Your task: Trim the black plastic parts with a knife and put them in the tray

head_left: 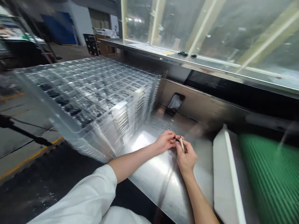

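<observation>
My left hand (164,142) and my right hand (186,156) meet above a polished steel table (158,183). My right hand pinches a slim cream-coloured stick (181,144), whose upper end rises past my fingertips. A small dark part (177,140) sits between my left fingertips and the stick, and the fingers partly hide it. To my left stands a tall stack of clear plastic trays (93,93), with small black items (71,109) in their pockets.
On the right, a white rail (227,177) runs beside a blurred green ribbed belt (268,180). A dark slot or phone-like object (175,104) sits in the steel back panel. Above that lies a glass-covered machine top (198,31). Behind the stack is a concrete floor with yellow lines.
</observation>
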A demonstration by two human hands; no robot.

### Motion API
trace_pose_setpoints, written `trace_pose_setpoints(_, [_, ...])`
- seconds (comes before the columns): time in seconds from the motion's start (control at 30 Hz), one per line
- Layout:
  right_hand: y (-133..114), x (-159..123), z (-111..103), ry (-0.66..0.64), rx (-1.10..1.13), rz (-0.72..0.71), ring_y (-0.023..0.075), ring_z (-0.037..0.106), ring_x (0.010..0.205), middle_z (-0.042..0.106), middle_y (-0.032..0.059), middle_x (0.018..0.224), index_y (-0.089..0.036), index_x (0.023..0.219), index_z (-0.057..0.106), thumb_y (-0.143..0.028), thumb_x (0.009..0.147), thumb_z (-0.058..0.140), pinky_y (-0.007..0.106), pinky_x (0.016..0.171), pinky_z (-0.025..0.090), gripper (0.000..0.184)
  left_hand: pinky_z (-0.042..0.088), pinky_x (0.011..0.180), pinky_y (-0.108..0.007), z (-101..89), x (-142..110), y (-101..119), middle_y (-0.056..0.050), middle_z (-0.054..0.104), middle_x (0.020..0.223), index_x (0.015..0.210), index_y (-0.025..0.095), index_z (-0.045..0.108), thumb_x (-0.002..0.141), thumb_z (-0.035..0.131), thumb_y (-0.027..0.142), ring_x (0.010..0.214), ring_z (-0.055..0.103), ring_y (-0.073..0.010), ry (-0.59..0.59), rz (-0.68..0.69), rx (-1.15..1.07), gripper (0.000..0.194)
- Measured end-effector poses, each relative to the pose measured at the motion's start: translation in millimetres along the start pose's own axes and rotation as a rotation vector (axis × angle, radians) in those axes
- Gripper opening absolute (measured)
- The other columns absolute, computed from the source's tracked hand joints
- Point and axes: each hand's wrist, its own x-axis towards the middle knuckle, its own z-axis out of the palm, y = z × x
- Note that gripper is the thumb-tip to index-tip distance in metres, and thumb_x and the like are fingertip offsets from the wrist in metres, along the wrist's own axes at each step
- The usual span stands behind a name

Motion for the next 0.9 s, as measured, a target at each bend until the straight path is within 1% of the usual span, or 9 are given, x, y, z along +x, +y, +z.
trace_pose_setpoints(0.07, [0, 0, 0, 0.044, 0.076, 0.072, 0.0221, 0.062, 0.076, 0.071, 0.0063, 0.087, -0.018, 0.096, 0.072, -0.058, 0.091, 0.065, 0.033, 0.071, 0.048, 0.041, 0.057, 0.073, -0.032, 3.0, -3, 7, -0.010, 0.073, 0.085, 0.088, 0.016, 0.054, 0.082, 0.072, 0.012, 0.070, 0.070, -0.0176, 0.079, 0.002, 0.064, 0.020])
trace_pose_setpoints(0.1, [1, 0, 0, 0.062, 0.113, 0.103, 0.0210, 0.059, 0.073, 0.068, 0.0049, 0.082, -0.018, 0.092, 0.070, -0.058, 0.091, 0.065, 0.032, 0.069, 0.047, 0.041, 0.057, 0.069, -0.031, 4.4, -5, 9, -0.008, 0.072, 0.081, 0.088, 0.015, 0.055, 0.083, 0.071, 0.012, 0.068, 0.068, -0.0168, 0.090, 0.009, 0.100, 0.017])
trace_pose_setpoints(0.2, [4, 2, 0, 0.086, 0.218, 0.199, 0.0177, 0.053, 0.065, 0.059, 0.0007, 0.071, -0.018, 0.084, 0.065, -0.061, 0.090, 0.065, 0.029, 0.062, 0.043, 0.043, 0.049, 0.053, -0.024, 8.0, -7, 10, -0.004, 0.067, 0.077, 0.090, 0.014, 0.059, 0.083, 0.072, 0.021, 0.059, 0.061, -0.0133, 0.034, 0.000, 0.236, 0.016])
trace_pose_setpoints(0.33, [7, 3, 1, 0.075, 0.337, 0.271, 0.0147, 0.047, 0.059, 0.055, -0.0017, 0.067, -0.018, 0.084, 0.063, -0.061, 0.089, 0.068, 0.027, 0.057, 0.039, 0.043, 0.028, 0.041, -0.018, 11.3, -12, 4, -0.001, 0.062, 0.074, 0.101, 0.015, 0.065, 0.080, 0.079, 0.035, 0.048, 0.047, -0.0077, -0.058, -0.032, 0.385, 0.033])
trace_pose_setpoints(0.43, [6, 2, 1, 0.032, 0.387, 0.265, 0.0143, 0.048, 0.059, 0.056, -0.0009, 0.068, -0.019, 0.083, 0.062, -0.061, 0.090, 0.069, 0.026, 0.055, 0.038, 0.043, 0.015, 0.041, -0.018, 12.0, -14, 2, 0.000, 0.061, 0.072, 0.112, 0.013, 0.071, 0.077, 0.083, 0.043, 0.045, 0.038, -0.0046, -0.114, -0.044, 0.459, 0.048])
trace_pose_setpoints(0.5, [5, 2, 1, 0.005, 0.404, 0.272, 0.0143, 0.048, 0.059, 0.057, -0.0003, 0.068, -0.019, 0.081, 0.061, -0.061, 0.089, 0.069, 0.026, 0.054, 0.038, 0.043, 0.011, 0.042, -0.019, 11.7, -14, 3, 0.001, 0.058, 0.069, 0.117, 0.012, 0.073, 0.077, 0.083, 0.048, 0.044, 0.031, -0.0030, -0.138, -0.040, 0.490, 0.055])
trace_pose_setpoints(0.6, [2, 3, 0, -0.020, 0.427, 0.300, 0.0136, 0.044, 0.056, 0.057, 0.0002, 0.066, -0.020, 0.079, 0.061, -0.061, 0.088, 0.070, 0.025, 0.050, 0.035, 0.043, 0.009, 0.043, -0.021, 11.4, -14, 5, 0.001, 0.057, 0.067, 0.121, 0.012, 0.074, 0.077, 0.084, 0.053, 0.043, 0.026, -0.0022, -0.151, -0.043, 0.498, 0.061])
trace_pose_setpoints(0.7, [1, 4, -1, -0.019, 0.452, 0.316, 0.0129, 0.041, 0.052, 0.056, -0.0003, 0.063, -0.020, 0.075, 0.061, -0.060, 0.085, 0.072, 0.026, 0.048, 0.032, 0.043, 0.009, 0.043, -0.019, 11.8, -14, 8, 0.000, 0.058, 0.070, 0.118, 0.013, 0.075, 0.076, 0.084, 0.055, 0.044, 0.029, -0.0022, -0.157, -0.079, 0.479, 0.060])
trace_pose_setpoints(0.9, [1, 3, -1, -0.001, 0.440, 0.284, 0.0136, 0.044, 0.055, 0.055, -0.0008, 0.063, -0.019, 0.075, 0.064, -0.054, 0.087, 0.072, 0.026, 0.052, 0.034, 0.039, 0.015, 0.044, -0.018, 13.1, -16, 15, -0.002, 0.061, 0.077, 0.111, 0.014, 0.075, 0.071, 0.087, 0.039, 0.048, 0.037, -0.0035, -0.166, -0.157, 0.368, 0.049])
